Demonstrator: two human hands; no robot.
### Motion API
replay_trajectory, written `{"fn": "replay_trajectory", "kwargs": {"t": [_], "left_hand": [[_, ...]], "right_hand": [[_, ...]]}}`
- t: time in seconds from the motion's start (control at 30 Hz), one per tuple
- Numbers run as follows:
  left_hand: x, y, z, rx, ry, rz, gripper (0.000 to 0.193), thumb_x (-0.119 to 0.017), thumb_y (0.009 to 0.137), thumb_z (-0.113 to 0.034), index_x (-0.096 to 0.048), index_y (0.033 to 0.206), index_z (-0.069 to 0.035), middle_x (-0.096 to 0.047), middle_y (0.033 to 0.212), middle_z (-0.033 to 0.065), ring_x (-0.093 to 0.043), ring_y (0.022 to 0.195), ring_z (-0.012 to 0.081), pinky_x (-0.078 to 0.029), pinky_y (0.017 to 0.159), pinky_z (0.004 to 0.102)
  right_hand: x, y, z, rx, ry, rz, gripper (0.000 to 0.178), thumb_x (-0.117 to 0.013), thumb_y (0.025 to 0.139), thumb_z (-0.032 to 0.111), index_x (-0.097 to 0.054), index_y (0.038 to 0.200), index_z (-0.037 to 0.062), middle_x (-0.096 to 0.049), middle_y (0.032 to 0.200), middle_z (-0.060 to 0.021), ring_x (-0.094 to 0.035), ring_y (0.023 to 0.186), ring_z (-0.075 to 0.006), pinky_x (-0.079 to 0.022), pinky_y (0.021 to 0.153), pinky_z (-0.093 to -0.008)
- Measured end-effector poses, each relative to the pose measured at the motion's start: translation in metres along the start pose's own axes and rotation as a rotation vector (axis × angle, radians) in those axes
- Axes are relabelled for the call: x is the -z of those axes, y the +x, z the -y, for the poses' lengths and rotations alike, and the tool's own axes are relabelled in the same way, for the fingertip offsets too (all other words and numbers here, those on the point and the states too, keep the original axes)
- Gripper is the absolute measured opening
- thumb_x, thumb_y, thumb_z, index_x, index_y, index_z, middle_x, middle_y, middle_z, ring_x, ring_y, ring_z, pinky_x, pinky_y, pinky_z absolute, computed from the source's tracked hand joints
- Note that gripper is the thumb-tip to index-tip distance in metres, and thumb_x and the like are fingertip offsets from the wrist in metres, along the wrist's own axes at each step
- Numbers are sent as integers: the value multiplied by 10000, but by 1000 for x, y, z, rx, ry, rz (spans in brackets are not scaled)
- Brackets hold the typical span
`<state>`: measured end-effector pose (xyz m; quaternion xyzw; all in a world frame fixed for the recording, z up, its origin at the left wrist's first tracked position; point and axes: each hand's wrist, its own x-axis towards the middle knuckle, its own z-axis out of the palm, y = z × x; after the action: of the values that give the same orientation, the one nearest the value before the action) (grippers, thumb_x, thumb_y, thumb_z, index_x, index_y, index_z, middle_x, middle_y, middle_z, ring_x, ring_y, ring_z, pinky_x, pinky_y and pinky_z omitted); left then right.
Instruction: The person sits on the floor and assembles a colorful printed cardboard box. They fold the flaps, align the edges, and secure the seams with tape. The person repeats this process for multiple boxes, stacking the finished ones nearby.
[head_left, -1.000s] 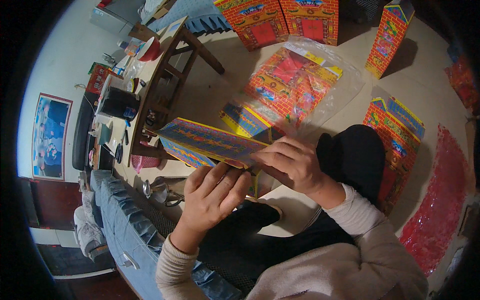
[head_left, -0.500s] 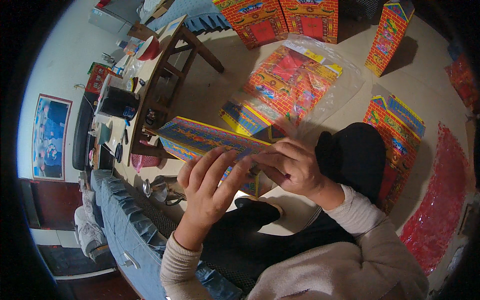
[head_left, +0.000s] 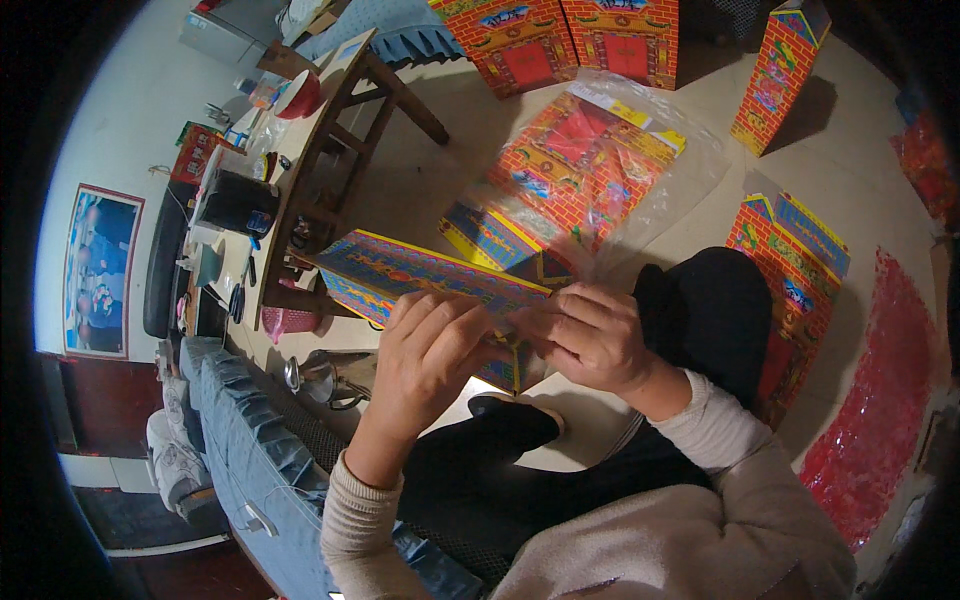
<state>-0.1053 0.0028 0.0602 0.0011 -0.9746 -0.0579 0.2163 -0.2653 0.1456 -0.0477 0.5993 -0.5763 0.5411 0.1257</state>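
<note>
In front of me is a printed cardboard house model (head_left: 372, 274), its blue patterned roof edged in yellow and tilted toward the left. My left hand (head_left: 425, 350) has its fingers curled over the near edge of the roof. At the roof's right end my right hand (head_left: 592, 338) pinches the cardboard corner, thumb and fingertips together. The two hands' fingertips nearly meet there, and they hide the exact spot they grip. A lower part of the model shows beneath them, above my shoe.
Flat brick-print cardboard sheets (head_left: 585, 160) lie in a clear plastic bag beyond the model. Several brick-print pieces stand around, including a narrow one (head_left: 780, 75) and a folded one (head_left: 800, 255). Red plastic wrapping (head_left: 870, 410) is at right; a cluttered wooden table (head_left: 330, 125) at left.
My left hand has gone from spread, raised fingers to curling them down onto the roof edge. My right hand has stayed at the corner, shifting only slightly.
</note>
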Motion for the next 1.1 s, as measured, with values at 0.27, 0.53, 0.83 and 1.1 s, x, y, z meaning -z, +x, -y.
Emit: {"fn": "replay_trajectory", "kwargs": {"t": [0.27, 0.53, 0.83, 1.1], "left_hand": [[8, 13, -3, 5, 7, 84, 372, -909, 647, -190, -679, 924, -97, -720, 930, 50, -682, 835, 254, -494, 723, 381], [7, 14, 0, -35, -48, 98, 264, -814, 663, -87, -669, 884, -83, -654, 841, 56, -628, 800, 259, -470, 719, 388], [17, 22, -8, 22, -4, 198, 325, -817, 667, -57, -701, 969, -85, -700, 999, 66, -680, 933, 296, -523, 837, 420], [19, 41, -15, 117, 10, 266, 406, -823, 648, -84, -727, 1043, -82, -708, 975, 72, -670, 869, 291, -520, 802, 428]], "right_hand": [[-1, -3, 0, 49, 59, 5, 212, -783, 797, 141, -759, 998, 79, -717, 975, -21, -687, 908, -208, -563, 834, -373], [-4, -2, 7, -34, 132, -21, 250, -852, 768, 155, -708, 959, 85, -689, 962, -46, -673, 914, -238, -561, 812, -390], [-2, 8, 16, -140, 230, -1, 248, -851, 732, 107, -636, 851, 73, -656, 940, -88, -642, 885, -300, -546, 785, -429], [0, 3, 15, -141, 208, 21, 251, -853, 718, 65, -653, 868, 72, -660, 950, -83, -642, 890, -296, -540, 801, -437]]}}
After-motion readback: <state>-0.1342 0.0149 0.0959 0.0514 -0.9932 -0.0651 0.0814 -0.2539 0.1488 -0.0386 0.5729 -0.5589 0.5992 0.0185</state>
